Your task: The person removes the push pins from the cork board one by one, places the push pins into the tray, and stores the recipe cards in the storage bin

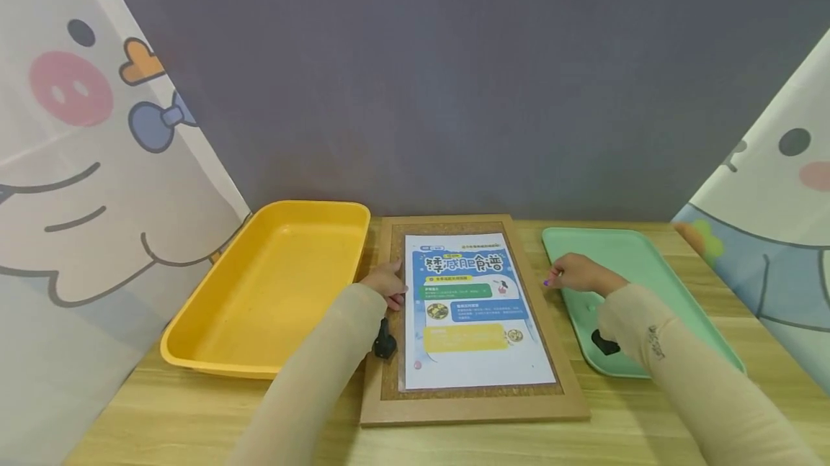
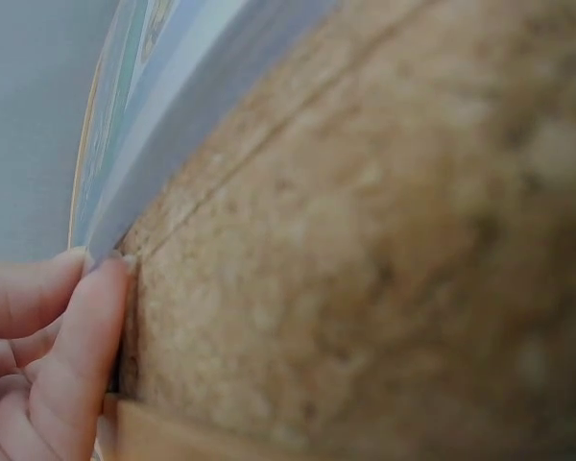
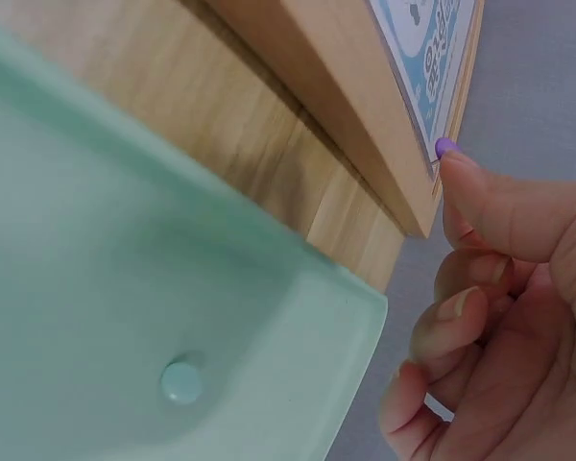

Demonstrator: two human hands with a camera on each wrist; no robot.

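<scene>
A wood-framed cork board (image 1: 473,410) lies in the middle of the table. On it is a printed sheet of paper (image 1: 480,372) with a blue heading and green, blue and yellow blocks. My left hand (image 1: 385,282) is at the sheet's left side; in the left wrist view its thumb and finger pinch the paper's edge close to the cork. Thumb and forefinger of my right hand (image 1: 577,273) hold a purple push pin (image 3: 444,147), over the gap between board and green tray (image 1: 622,243). A pale green push pin (image 3: 182,382) lies in that tray.
A deep yellow tray (image 1: 266,307) stands left of the board on the wooden table (image 1: 447,446). A grey wall (image 1: 441,91) rises right behind everything. Cartoon-printed sheets (image 1: 97,178) hang at both sides.
</scene>
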